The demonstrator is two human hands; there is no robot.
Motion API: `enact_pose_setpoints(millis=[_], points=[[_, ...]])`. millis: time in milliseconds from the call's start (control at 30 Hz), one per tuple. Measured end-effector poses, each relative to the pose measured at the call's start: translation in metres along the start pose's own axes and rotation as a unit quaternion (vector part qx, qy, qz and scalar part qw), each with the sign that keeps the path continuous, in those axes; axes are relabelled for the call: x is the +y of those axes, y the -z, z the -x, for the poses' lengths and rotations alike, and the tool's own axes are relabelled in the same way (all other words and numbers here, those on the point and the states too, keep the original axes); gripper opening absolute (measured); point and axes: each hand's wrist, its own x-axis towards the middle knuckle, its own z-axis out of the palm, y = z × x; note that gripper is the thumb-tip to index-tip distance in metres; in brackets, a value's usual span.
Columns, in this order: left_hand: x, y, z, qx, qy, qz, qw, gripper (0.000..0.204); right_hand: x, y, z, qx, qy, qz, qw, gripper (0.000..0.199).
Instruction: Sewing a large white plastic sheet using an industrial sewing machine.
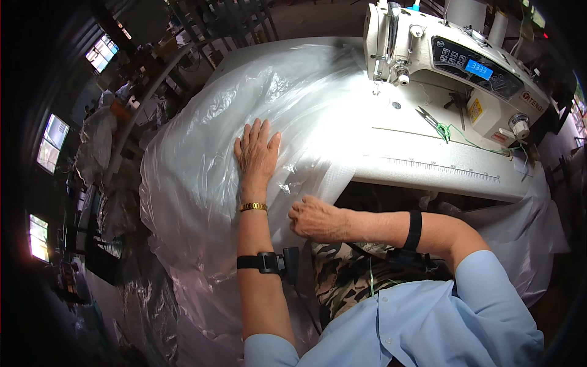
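A large translucent white plastic sheet spreads over the left of the sewing table and hangs down its near side. My left hand lies flat on it, fingers stretched and a little apart. Closer to me, my right hand is closed at the sheet's near right edge, its fingers curled on the plastic; the fingertips are hidden. Beyond my hands, to the right, stands a white sewing machine with a lit blue display. Its lamp brightens the sheet beside the needle area.
Small scissors with green handles lie on the white tabletop under the machine's arm. A ruler scale runs along the near edge. More plastic hangs at the right. Thread cones stand behind the machine.
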Motion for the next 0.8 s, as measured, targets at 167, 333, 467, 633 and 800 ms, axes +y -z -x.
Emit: enact_pose_setpoints(millis=[167, 333, 467, 633, 800], points=[[0.0, 0.001, 0.0, -0.01, 0.005, 0.001, 1.0, 0.057, 0.003, -0.006, 0.013, 0.05, 0.072, -0.054, 0.995, 0.016], [0.0, 0.002, 0.002, -0.001, 0.001, 0.002, 1.0, 0.057, 0.055, 0.023, 0.042, 0.169, -0.031, -0.092, 0.981, 0.023], [0.0, 0.002, 0.003, 0.005, 0.001, 0.003, 1.0, 0.056, 0.102, 0.054, 0.066, 0.182, -0.099, -0.003, 0.978, 0.034], [0.0, 0.001, 0.001, -0.002, 0.01, 0.017, 1.0, 0.057, 0.119, 0.07, 0.08, 0.046, -0.182, -0.036, 0.982, 0.04], [0.0, -0.001, 0.0, -0.004, 0.01, 0.019, 1.0, 0.057, 0.113, 0.068, 0.072, 0.106, -0.105, -0.012, 0.989, 0.035]])
